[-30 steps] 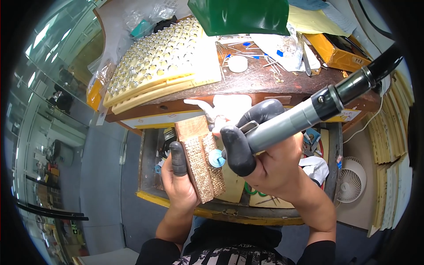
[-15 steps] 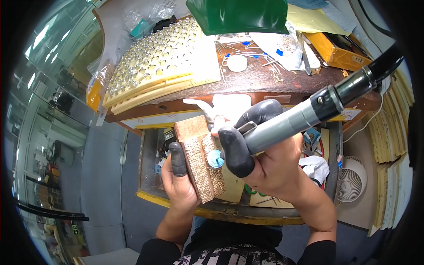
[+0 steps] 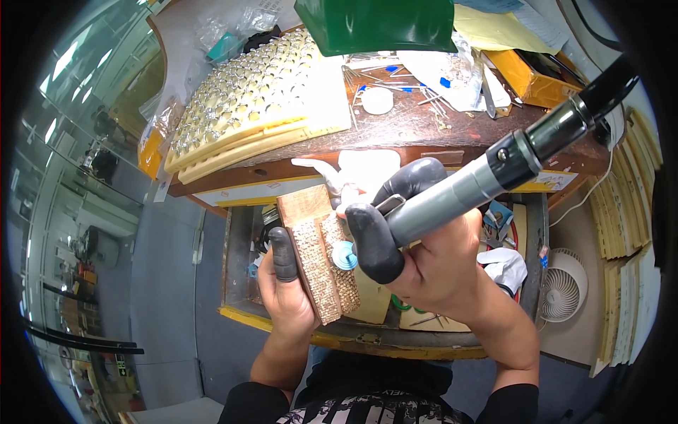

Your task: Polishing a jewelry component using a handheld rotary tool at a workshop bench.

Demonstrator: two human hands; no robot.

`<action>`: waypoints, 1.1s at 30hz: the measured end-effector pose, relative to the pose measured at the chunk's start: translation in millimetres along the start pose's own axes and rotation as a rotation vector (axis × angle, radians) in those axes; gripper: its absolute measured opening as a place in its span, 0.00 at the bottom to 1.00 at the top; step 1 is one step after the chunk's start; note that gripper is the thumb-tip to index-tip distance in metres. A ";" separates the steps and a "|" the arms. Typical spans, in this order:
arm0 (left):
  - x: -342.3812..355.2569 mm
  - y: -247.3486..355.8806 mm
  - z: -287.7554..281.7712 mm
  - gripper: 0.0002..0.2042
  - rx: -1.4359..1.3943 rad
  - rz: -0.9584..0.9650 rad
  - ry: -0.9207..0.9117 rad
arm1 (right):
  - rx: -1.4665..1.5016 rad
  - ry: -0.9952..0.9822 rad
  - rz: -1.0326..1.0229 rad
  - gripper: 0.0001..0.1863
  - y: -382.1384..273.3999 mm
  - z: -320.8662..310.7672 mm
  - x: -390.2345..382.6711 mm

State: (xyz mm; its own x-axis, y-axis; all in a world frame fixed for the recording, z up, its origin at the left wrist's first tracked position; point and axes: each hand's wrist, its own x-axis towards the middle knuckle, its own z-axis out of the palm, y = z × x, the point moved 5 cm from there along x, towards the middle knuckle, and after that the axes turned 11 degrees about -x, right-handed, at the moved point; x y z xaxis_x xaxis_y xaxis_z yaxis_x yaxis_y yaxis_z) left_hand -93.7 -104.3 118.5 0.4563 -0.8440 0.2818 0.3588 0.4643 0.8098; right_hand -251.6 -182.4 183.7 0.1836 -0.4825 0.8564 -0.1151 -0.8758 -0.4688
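My left hand (image 3: 288, 300) is closed around a wooden block (image 3: 302, 205), its thumb in a black finger cot along the near left side. Rows of tiny gold-coloured pieces (image 3: 311, 268) cover much of the block, with a groove running between them. A grey rotary handpiece (image 3: 448, 205) is gripped in my right hand (image 3: 434, 272), whose thumb and a finger also wear black cots. At the handpiece's tip a light blue round disc (image 3: 344, 255) lies against the right-hand rows; I cannot tell whether it is spinning. My remaining left fingers are hidden behind the block.
Beyond my hands is a dark wooden bench (image 3: 296, 146) with a tray of shiny round pieces (image 3: 244, 99), a white round lid (image 3: 378, 101) and several thin metal bits. A green shade (image 3: 374, 25) hangs above. Below, an open drawer (image 3: 367, 339) holds tools; a white fan (image 3: 563, 277) stands right.
The handpiece's rear end has shifted slightly left and down with my right hand, and the blue disc has moved a touch left. My left hand and the block have hardly moved.
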 end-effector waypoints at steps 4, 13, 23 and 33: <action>0.1 -0.7 -1.8 0.26 -0.048 -0.021 0.015 | 0.029 0.019 0.070 0.04 -0.5 -0.8 -0.3; -1.4 -0.7 1.4 0.25 -0.040 -0.052 0.003 | 0.017 0.041 0.005 0.04 0.0 -0.1 0.8; -0.5 -2.2 3.1 0.24 -0.070 -0.057 -0.014 | 0.012 0.030 -0.005 0.04 0.1 -0.1 1.1; -1.7 -5.1 -2.9 0.25 -0.067 -0.044 0.013 | 0.030 0.016 0.003 0.05 0.5 0.9 -0.1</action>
State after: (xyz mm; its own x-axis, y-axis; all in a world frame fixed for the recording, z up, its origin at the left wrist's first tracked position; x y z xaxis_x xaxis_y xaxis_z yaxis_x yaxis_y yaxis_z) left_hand -93.9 -104.4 112.3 0.4497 -0.8605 0.2394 0.4324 0.4443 0.7846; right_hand -250.8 -182.9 183.1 0.1677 -0.4848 0.8584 -0.0861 -0.8746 -0.4771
